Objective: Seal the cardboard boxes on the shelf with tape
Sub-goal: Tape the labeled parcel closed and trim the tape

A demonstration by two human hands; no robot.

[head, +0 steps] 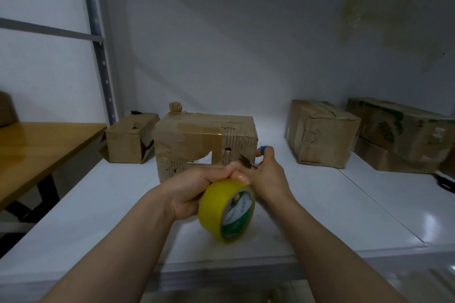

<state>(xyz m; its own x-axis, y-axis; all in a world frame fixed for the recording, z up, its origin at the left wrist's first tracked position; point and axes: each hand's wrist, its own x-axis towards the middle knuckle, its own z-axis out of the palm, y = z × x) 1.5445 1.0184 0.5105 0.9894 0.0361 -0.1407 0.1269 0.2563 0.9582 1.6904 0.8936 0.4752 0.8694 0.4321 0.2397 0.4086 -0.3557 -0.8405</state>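
roll held, box ahead.
left hand fingers clamp roll; right hand fingers curl at its top, grip unclear; box just beyond, long axis crosswise.

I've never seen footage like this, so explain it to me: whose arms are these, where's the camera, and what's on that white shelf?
There is no machine here: a person wears a wide-angle camera on the head, so you look down along their two bare arms. This one picture is that head view. The left hand grips a yellow tape roll. The right hand, touching the left, is curled round a small blue-tipped tool; what it is I cannot tell. On the white shelf stand worn cardboard boxes: a patched middle box just behind the hands, a small torn box to its left, a crumpled box to the right, and a green-printed box far right. A wooden table stands at left.
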